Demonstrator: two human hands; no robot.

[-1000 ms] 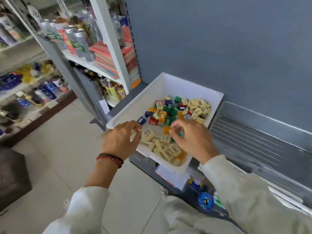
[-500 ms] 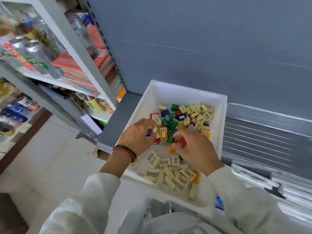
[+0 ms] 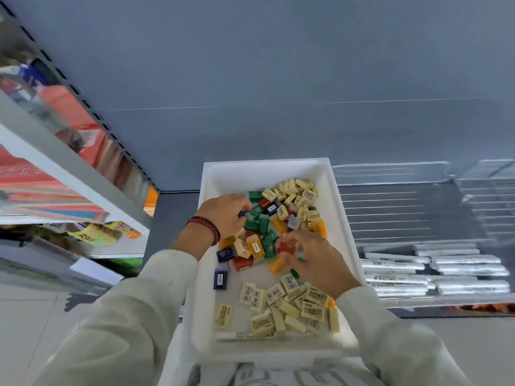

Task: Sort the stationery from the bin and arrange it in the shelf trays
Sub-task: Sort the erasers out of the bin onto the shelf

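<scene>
Head view is looking straight down into the white bin [image 3: 264, 168], whose near end is reaching toward the person, likely so that both hands can be working inside it together; all the stationery in play is lying inside the bin. Cream erasers [image 3: 292, 305] are lying gathered at the bin's near end, with a second cream cluster in the bin's far right corner, while the mixed coloured pieces [image 3: 262, 232] are crowding the bin's middle (which suggests the sorting is running by colour and is only partly through).

The left hand [image 3: 225, 215], with a beaded bracelet [image 3: 204, 228] on its wrist, is reaching in over the bin's left wall; its curled fingers are pinching what looks like a dark blue piece [image 3: 242, 214]. The right hand [image 3: 317, 260] is hovering over the bin's middle with fingertips curling down onto a red piece [image 3: 285, 247]; blur is hiding whether it is actually gripping it, so I cannot tell.

Just beyond the bin's right wall the clear shelf trays [image 3: 390, 207] are waiting unfilled, and silver pens [image 3: 434, 271] are lying in rows nearer the person; moving the sorted groups across seems to be the step not yet begun.
</scene>
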